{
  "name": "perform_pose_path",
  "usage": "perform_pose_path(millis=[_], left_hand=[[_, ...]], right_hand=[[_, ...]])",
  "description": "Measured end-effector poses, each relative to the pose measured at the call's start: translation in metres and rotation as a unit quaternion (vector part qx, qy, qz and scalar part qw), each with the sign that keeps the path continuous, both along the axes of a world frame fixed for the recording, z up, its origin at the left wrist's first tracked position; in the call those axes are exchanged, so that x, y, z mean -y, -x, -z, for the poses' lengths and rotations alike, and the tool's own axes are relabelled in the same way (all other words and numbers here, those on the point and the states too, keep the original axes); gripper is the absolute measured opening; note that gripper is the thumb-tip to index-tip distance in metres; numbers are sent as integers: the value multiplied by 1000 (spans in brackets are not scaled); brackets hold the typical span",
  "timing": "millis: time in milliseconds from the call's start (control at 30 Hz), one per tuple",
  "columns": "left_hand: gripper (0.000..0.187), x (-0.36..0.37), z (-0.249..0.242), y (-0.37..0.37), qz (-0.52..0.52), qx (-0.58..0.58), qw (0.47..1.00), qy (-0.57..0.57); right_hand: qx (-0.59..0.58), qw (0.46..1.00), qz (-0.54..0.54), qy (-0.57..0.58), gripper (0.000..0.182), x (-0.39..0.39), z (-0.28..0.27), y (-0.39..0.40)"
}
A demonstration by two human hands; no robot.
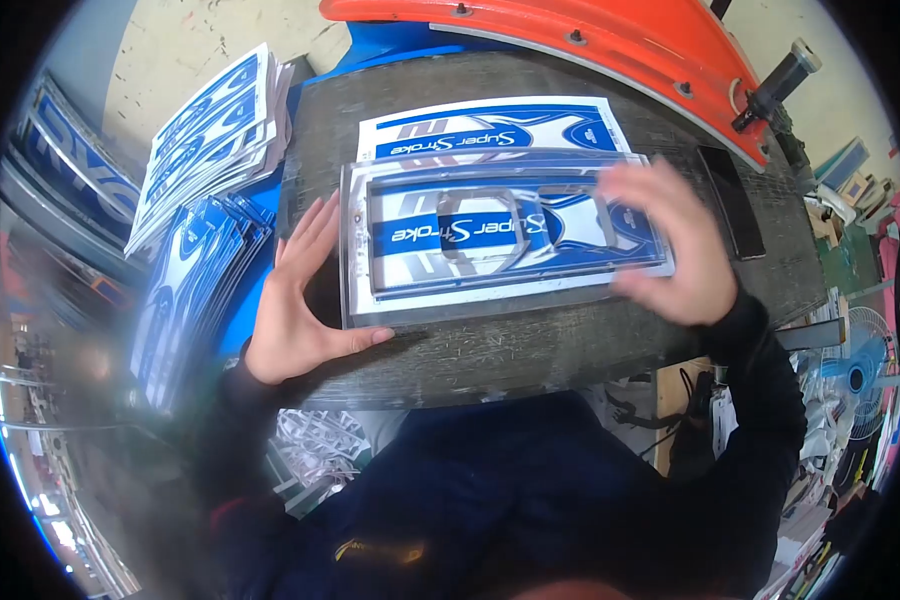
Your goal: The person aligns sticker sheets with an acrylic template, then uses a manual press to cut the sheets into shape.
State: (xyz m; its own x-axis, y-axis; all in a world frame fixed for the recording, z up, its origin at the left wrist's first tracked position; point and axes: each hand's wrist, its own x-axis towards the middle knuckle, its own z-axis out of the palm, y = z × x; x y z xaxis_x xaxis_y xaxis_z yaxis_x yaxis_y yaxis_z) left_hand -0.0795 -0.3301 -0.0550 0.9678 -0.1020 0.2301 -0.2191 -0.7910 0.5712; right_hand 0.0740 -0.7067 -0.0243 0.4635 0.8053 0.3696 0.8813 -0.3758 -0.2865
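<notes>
A clear rectangular cutting frame (pixel 358 262) with inner cut-out shapes lies over a blue-and-white printed sheet (pixel 450 296) lettered "Super Stroke". My left hand (pixel 295 305) is open at the frame's left end, with fingers stretched along its side and the thumb out near the lower corner. At the right end is my right hand (pixel 692 245), slightly blurred, its fingers and thumb apart and overlapping the frame's edge. Whether it presses on the frame I cannot make out. Behind the frame, a second printed sheet (pixel 490 112) is partly covered.
Stacks of printed sheets (pixel 210 125) and cut blue-and-white pieces (pixel 195 270) stand at left. A dark phone-like slab (pixel 732 205) lies on the worktable (pixel 530 350) at right. An orange machine part (pixel 610 45) spans the back. Paper scraps (pixel 320 440) sit below the table; a fan (pixel 855 375) stands right.
</notes>
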Motion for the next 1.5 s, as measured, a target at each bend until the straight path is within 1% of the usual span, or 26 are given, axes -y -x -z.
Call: perform_pose_path(millis=[67,133,167,200,267,300,333,400,433,467,533,600,667,700,733,800,833,867,933,967,1033,1133,1233,1267,1367,1500], left_hand=[[117,0,-4,0,8,17,1000,6],[116,3,-6,-1,15,45,994,94],[115,5,-9,-1,23,41,991,125],[115,2,-9,-3,21,44,991,125],[125,-5,-6,-6,62,31,979,190],[130,8,-7,-9,94,57,955,276],[130,9,-8,-10,93,57,955,276],[125,7,-9,-18,68,0,910,409],[112,1,0,-25,72,9,909,411],[112,-3,2,-26,72,10,909,410],[106,-7,4,-30,62,-43,905,419],[103,-5,9,-28,66,-49,909,409],[82,-7,14,-24,132,-32,948,288],[76,0,7,-22,133,3,953,272],[76,1,5,-21,133,3,953,272],[73,2,3,-20,132,-12,972,196],[73,7,-1,-19,91,-17,979,179],[73,11,-4,-20,91,-16,979,181],[74,19,-7,-26,39,-1,998,55],[74,19,-7,-29,40,-1,998,56],[70,19,-8,-39,35,-15,999,1],[62,24,-12,-51,43,-24,999,-13],[58,25,-18,-60,30,-67,997,-20],[58,26,-22,-63,36,-67,997,-20],[58,30,-35,-72,25,-151,986,-62],[51,29,-25,-74,77,-118,990,-24]], right_hand=[[-14,1000,-27,-1,61,-11,8,13],[-42,998,-38,33,68,-16,24,13],[17,999,-43,-14,63,-21,29,12],[19,999,-45,-13,63,-20,28,12],[49,998,-28,-1,63,-17,28,13],[48,998,-29,-1,63,-17,29,14],[56,998,-29,-9,63,-18,30,15],[66,997,-31,-17,62,-18,30,16],[68,997,-26,-18,62,-18,30,16],[71,997,-19,-18,62,-18,29,17],[67,997,-5,-27,62,-19,29,17],[61,998,9,-33,62,-17,28,17],[30,997,31,-66,61,-15,27,14],[17,996,41,-82,62,-14,25,14],[17,996,41,-82,62,-11,25,12],[26,985,52,-163,64,-3,25,6],[20,979,60,-193,65,2,27,3],[-11,964,77,-253,65,10,34,0],[-103,930,88,-342,65,22,40,-6],[-172,914,48,-363,67,27,36,-3],[-160,904,31,-394,67,33,34,-5],[-135,889,14,-436,73,37,38,-8],[-175,859,-11,-481,77,34,46,-5],[-172,859,-5,-482,77,35,48,-5],[-188,867,-1,-462,75,37,55,-6],[-160,866,-8,-474,75,34,60,-8]])
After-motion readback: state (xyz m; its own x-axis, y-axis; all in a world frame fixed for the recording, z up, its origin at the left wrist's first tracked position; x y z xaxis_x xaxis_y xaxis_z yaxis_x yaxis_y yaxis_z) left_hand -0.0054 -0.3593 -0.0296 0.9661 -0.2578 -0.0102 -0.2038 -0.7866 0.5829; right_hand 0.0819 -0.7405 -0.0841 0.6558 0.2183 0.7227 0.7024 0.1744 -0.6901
